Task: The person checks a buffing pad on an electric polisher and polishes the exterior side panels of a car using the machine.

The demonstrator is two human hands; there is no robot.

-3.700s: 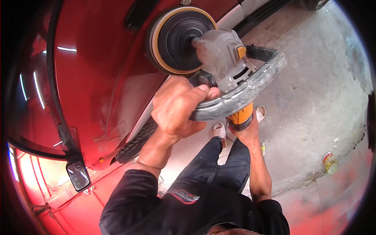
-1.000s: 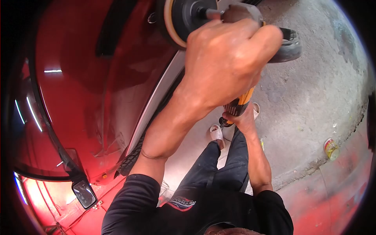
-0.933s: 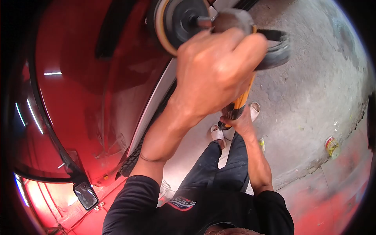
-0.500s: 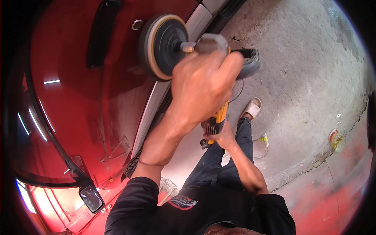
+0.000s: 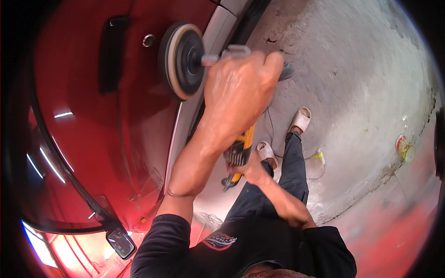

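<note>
Evidently the work is under way, not finished. Nearest, the left hand (image 5: 243, 88) wraps over the front end of the polisher (image 5: 248, 136), its fingers mostly hidden; below it, the right hand (image 5: 250, 169) grips the rear of the same tool. Beyond them, the round pad (image 5: 189, 60) appears to press on the red door (image 5: 143, 111), just beside the lock (image 5: 148, 41) and near the black door handle (image 5: 111, 53). The paint looks glossy, but no border shows between buffed and unbuffed areas, so how much is left cannot be told. Farther off, a tin (image 5: 405, 148) sits on the concrete floor (image 5: 357, 97).
</note>
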